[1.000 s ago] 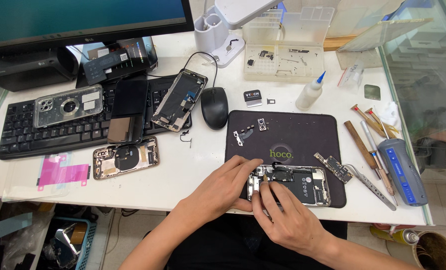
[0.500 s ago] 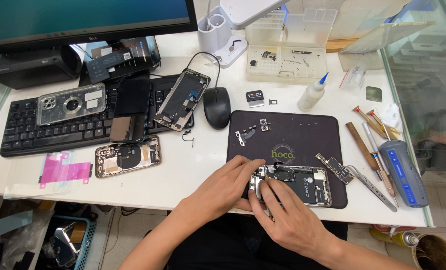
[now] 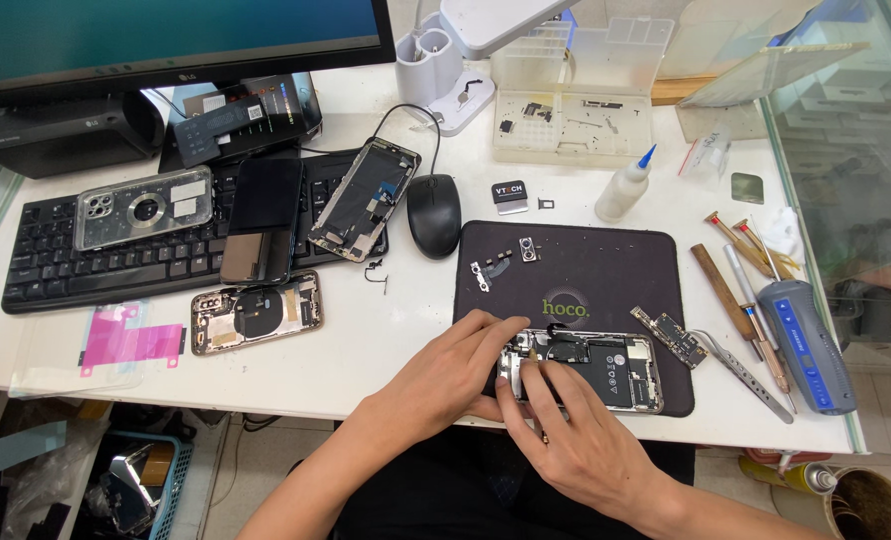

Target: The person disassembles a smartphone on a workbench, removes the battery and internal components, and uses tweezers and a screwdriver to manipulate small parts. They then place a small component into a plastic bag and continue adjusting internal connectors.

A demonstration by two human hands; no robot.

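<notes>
Left hand (image 3: 456, 372) steadies the opened silver phone chassis (image 3: 606, 368); right hand (image 3: 571, 440) fingers pinch a thin tool (image 3: 534, 372) just above it.

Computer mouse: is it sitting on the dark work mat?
No, the computer mouse rests on the white table, just left of the dark mat.

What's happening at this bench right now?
A person works on an opened phone lying on a dark mat. The left hand steadies the phone's left end; the right hand presses a thin tool into its top corner. A loose circuit board and tweezers lie just right of it.
</notes>
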